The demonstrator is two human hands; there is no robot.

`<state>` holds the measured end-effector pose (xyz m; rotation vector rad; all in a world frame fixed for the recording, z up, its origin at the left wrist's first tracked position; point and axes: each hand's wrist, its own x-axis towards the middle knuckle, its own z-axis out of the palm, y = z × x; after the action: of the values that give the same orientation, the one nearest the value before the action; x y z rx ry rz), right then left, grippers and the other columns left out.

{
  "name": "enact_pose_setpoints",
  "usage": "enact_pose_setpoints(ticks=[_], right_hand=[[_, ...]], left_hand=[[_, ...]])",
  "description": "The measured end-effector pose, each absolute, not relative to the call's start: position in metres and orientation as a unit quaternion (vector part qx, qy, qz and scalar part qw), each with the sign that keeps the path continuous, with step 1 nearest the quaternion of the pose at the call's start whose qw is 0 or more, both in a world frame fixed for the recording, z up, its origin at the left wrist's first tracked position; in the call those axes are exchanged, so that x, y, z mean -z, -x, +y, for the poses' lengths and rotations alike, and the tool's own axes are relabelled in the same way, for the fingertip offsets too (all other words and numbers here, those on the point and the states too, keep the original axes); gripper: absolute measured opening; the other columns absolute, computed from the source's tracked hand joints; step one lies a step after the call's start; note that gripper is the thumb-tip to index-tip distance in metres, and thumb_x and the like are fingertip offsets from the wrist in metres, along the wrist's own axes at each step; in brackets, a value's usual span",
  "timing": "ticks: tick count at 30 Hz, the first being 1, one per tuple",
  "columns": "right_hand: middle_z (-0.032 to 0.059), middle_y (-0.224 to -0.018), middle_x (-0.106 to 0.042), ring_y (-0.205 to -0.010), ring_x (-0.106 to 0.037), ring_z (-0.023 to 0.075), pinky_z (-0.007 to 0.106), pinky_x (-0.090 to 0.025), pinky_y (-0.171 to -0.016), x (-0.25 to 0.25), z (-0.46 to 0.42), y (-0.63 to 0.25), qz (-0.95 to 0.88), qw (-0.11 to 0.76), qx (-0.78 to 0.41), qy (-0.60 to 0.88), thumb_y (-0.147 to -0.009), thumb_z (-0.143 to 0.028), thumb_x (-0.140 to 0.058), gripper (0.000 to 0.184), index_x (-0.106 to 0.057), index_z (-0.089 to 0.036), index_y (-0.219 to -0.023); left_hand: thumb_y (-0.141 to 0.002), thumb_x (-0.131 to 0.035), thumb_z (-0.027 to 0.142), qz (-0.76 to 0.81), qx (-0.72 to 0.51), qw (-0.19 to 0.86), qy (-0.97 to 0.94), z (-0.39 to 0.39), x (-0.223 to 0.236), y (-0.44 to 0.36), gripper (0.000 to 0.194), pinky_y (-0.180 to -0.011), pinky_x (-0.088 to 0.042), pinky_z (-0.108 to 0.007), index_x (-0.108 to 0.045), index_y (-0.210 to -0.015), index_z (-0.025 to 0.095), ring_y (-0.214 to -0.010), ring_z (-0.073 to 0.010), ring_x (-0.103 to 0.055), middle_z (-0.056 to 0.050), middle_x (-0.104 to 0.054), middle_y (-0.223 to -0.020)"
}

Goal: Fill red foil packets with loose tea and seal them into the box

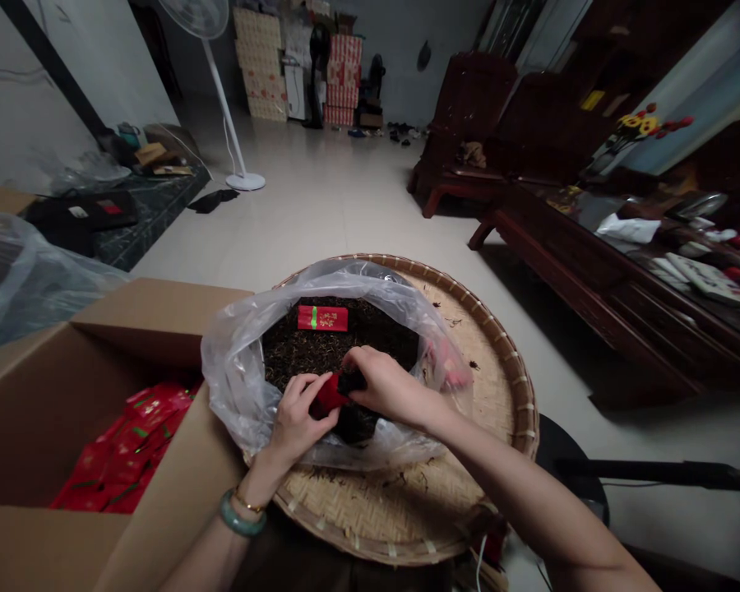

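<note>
Dark dried tea leaves [308,352] fill a clear plastic bag [234,353] whose mouth is spread wide on a round woven bamboo tray [499,362]. My left hand [299,415] is closed around a small red packet [329,395], its mouth turned to the right. At that mouth, my right hand [386,386] pinches a clump of dark tea leaves [350,381]. Another red packet [322,318], with a green band and gold characters, lies flat on the leaves at the far side of the bag.
On the left stands an open cardboard box [178,460] with many red packets [129,444] inside. Loose leaves are scattered on the tray. A white standing fan [222,107], a dark wooden bench [469,123] and a cluttered wooden table [592,288] stand beyond.
</note>
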<state>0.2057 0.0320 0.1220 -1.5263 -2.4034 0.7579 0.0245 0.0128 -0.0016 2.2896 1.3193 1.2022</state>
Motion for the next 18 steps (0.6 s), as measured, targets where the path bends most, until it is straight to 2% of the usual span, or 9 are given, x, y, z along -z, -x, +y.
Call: enact_pose_setpoints(ticks=[5, 13, 15, 18], right_hand=[[0.0047, -0.086, -0.058, -0.079, -0.055, 0.0148, 0.024, -0.041, -0.071, -0.115, 0.032, -0.211, -0.823, 0.092, -0.264, 0.494, -0.076, -0.013, -0.065, 0.018, -0.067, -0.015, -0.093], [0.0081, -0.093, -0.058, -0.073, -0.06, 0.0154, 0.024, -0.042, -0.065, -0.119, 0.026, -0.196, -0.822, -0.01, -0.19, 0.537, -0.082, -0.009, -0.052, 0.019, -0.068, -0.015, -0.09], [0.0087, -0.095, -0.058, -0.075, -0.061, 0.016, 0.025, -0.042, -0.065, -0.12, 0.024, -0.192, -0.817, -0.001, -0.183, 0.547, -0.081, -0.007, -0.053, 0.017, -0.065, -0.014, -0.091], [0.0073, -0.095, -0.058, -0.082, -0.059, 0.0166, 0.025, -0.043, -0.07, -0.117, 0.024, -0.194, -0.814, 0.079, -0.212, 0.534, -0.076, -0.005, -0.059, 0.024, -0.06, -0.013, -0.098]], left_hand=[[-0.073, -0.064, 0.019, 0.455, -0.412, 0.13, -0.778, 0.012, 0.001, -0.025, 0.047, -0.082, -0.051, -0.038, -0.055, -0.118, 0.021, -0.092, -0.0223, -0.056, -0.007, -0.056, -0.1], [-0.074, -0.065, 0.02, 0.449, -0.403, 0.13, -0.786, 0.012, 0.002, -0.026, 0.046, -0.082, -0.05, -0.038, -0.053, -0.118, 0.021, -0.091, -0.0225, -0.055, -0.007, -0.055, -0.099], [-0.074, -0.065, 0.021, 0.45, -0.403, 0.133, -0.786, 0.012, 0.001, -0.026, 0.046, -0.082, -0.05, -0.038, -0.053, -0.119, 0.021, -0.092, -0.0227, -0.055, -0.007, -0.055, -0.099], [-0.074, -0.063, 0.02, 0.457, -0.403, 0.142, -0.78, 0.012, 0.0, -0.026, 0.046, -0.082, -0.05, -0.038, -0.053, -0.12, 0.022, -0.092, -0.0225, -0.056, -0.007, -0.056, -0.099]])
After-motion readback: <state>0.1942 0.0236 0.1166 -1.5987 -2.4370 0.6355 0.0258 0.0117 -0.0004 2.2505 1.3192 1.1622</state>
